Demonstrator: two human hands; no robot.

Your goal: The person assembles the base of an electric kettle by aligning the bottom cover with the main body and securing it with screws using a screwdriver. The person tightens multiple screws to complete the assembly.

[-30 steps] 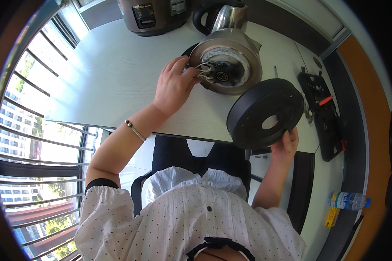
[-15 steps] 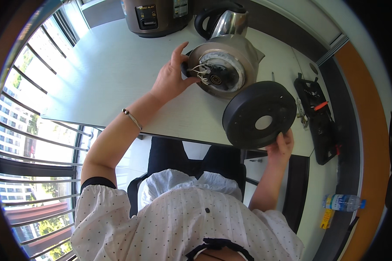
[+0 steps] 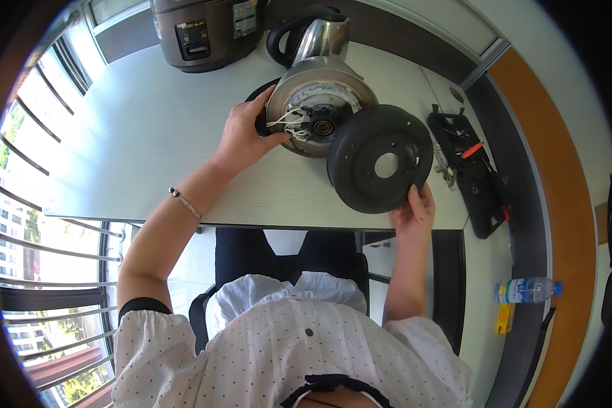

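Observation:
An electric kettle [image 3: 299, 144] lies on its side on the desk, its opened underside facing me. White wires [image 3: 294, 130] stick out beside the round black connector [image 3: 323, 127] in its middle. My left hand [image 3: 246, 139] steadies the kettle at its left side, thumb near the wires and fingers reaching behind the rim by the dark handle. In my right hand [image 3: 415, 211] is a round black base cover [image 3: 367, 180], pinched at its lower right edge. This cover, with a pale hole in its middle, stands tilted and hides the right part of the underside.
Behind stand a steel kettle [image 3: 325, 41] with a black handle and a brown cooker [image 3: 207, 37]. On the right lie a black tool case [image 3: 472, 183], a red-orange tool [image 3: 472, 150], small metal pieces [image 3: 444, 170], a water bottle [image 3: 529, 290] and a yellow packet [image 3: 502, 318].
The base cover has come up and closer to the kettle, turning its face more toward me and overlapping the underside more. My left hand keeps its hold. The whole view has shifted.

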